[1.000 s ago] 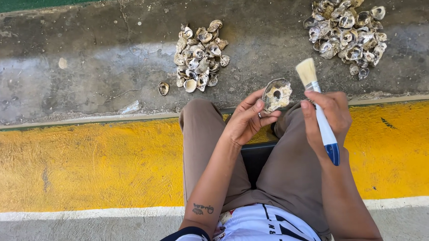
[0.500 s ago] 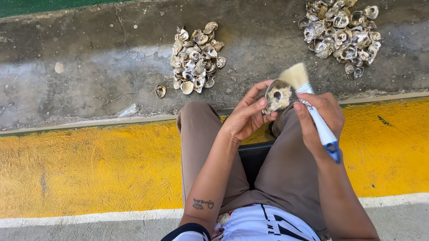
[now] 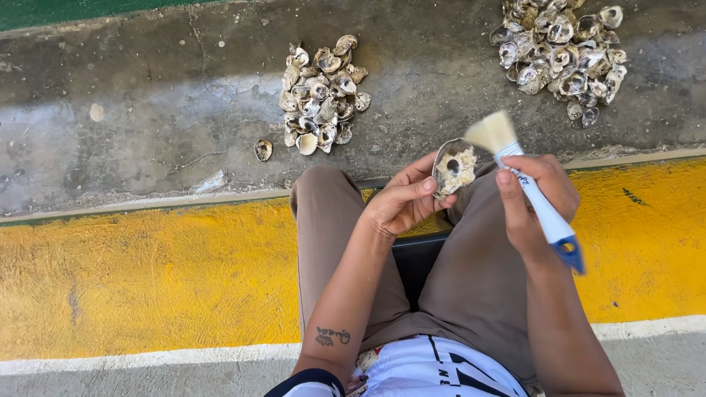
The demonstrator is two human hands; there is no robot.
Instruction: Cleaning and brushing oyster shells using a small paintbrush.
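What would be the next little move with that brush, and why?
Probably sweep the pale-bristled, blue-handled paintbrush in the right hand leftward across the rough grey oyster shell held by the left hand: the bristles sit at the shell's right edge, its inner face turned up.

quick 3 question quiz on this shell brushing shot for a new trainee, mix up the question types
1. True or false: the left hand holds the oyster shell.
2. Which hand grips the blue-handled brush? A) left B) right C) neither
3. Fill in: the brush bristles are at the shell's ____ edge, as the picture shows it.

Key:
1. True; the fingers wrap the shell's left side above the knees.
2. B; the right hand holds the handle, bristles pointing up and away.
3. Right; I cannot tell if they touch. Two shell piles, the nearer pile and the far pile, lie on the concrete beyond.
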